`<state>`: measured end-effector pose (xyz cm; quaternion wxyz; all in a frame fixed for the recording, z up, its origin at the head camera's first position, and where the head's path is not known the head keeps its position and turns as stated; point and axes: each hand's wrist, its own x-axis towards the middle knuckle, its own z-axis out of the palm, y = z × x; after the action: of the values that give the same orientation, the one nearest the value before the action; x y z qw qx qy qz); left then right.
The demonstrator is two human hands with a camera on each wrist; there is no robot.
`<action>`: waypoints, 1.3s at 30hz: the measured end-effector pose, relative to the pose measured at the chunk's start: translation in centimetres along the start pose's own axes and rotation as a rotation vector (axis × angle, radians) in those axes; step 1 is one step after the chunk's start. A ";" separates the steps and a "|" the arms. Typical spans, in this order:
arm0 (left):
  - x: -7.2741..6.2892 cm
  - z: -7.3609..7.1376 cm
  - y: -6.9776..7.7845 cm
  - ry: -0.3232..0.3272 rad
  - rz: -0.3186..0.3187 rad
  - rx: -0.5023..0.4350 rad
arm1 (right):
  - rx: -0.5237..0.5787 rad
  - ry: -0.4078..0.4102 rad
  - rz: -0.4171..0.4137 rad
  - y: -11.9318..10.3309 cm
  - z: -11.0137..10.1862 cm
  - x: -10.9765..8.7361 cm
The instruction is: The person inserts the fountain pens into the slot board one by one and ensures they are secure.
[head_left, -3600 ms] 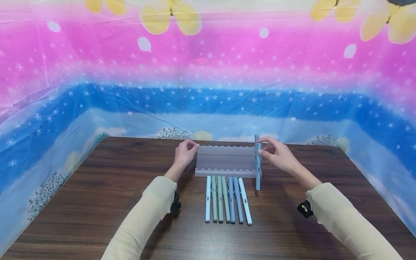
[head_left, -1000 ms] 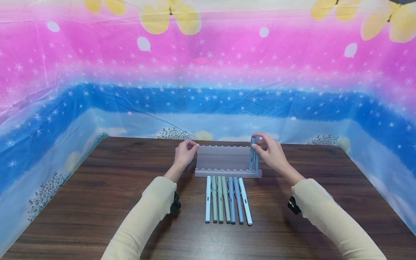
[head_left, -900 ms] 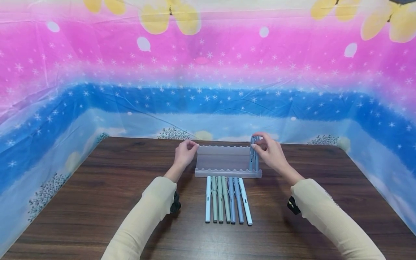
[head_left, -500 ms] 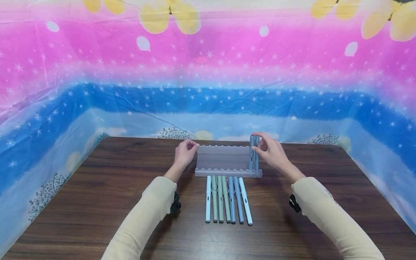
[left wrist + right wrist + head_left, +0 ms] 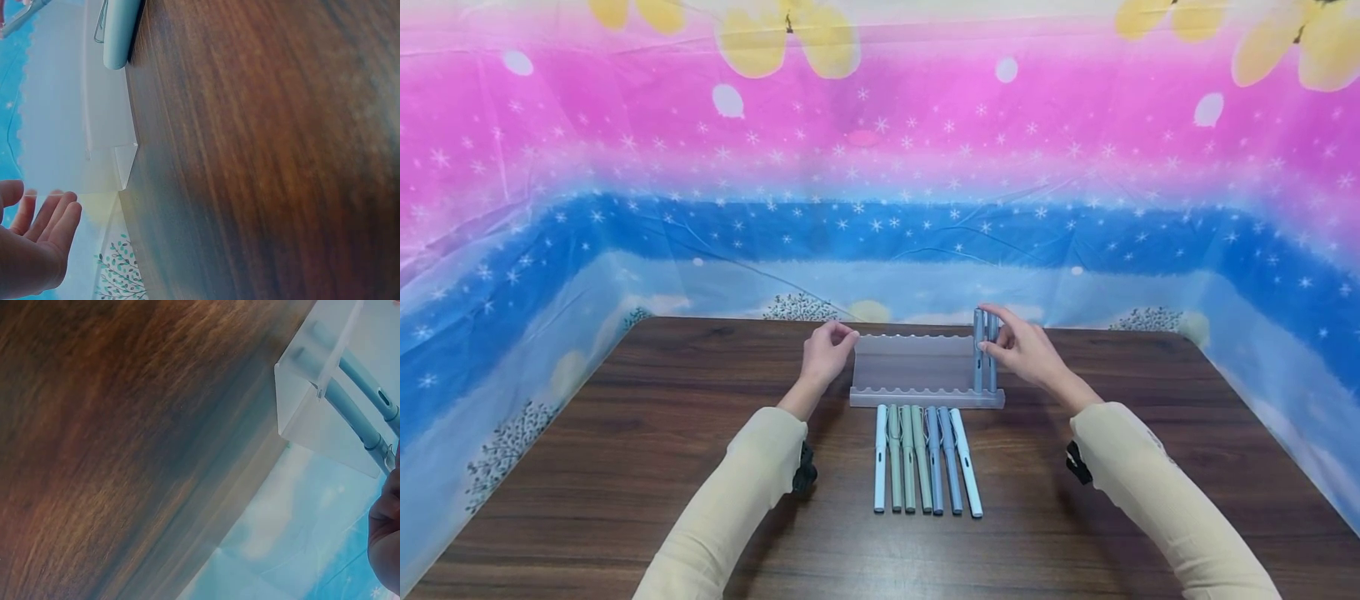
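A clear plastic pen rack [image 5: 917, 364] with notched edges stands on the table. My left hand [image 5: 826, 353] pinches its upper left corner between thumb and fingers; in the left wrist view the hand [image 5: 40, 250] is at the rack's end. At the rack's right end two grey-blue pens stand side by side. My right hand [image 5: 1028, 353] pinches the left one, the inner pen [image 5: 978, 367], near its top, the index finger at the upper end. The outer pen [image 5: 992, 379] is partly behind the fingers. In the right wrist view both pens' lower ends sit in the rack's trough [image 5: 300, 394].
In front of the rack several capped pens lie in a row: a pale blue pen [image 5: 880, 467] at the left, green pens [image 5: 909, 467], darker blue pens [image 5: 935, 467], and a slanted pale blue pen [image 5: 967, 475] at the right. A patterned cloth [image 5: 880, 225] surrounds the wooden table [image 5: 662, 417].
The pen in my right hand has gone from in front of the rack's right end into a slot left of the standing pen. Lately the thumb shifted slightly down. My left hand stayed put.
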<state>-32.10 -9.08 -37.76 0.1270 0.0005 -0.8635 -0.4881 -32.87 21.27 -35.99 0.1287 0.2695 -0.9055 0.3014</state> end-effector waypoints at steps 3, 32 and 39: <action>0.0 0.0 0.0 -0.003 0.003 -0.008 | -0.001 -0.009 0.012 0.0 0.0 0.1; -0.1 0.0 -0.1 -0.006 0.005 -0.013 | -0.022 -0.060 0.098 -0.4 -0.1 0.5; 0.0 0.0 -0.1 -0.004 0.009 -0.021 | -0.015 0.078 -0.006 0.2 0.1 -0.2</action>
<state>-32.08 -9.14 -37.87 0.1276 -0.0056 -0.8585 -0.4967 -32.84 21.37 -36.23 0.1667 0.2595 -0.9011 0.3046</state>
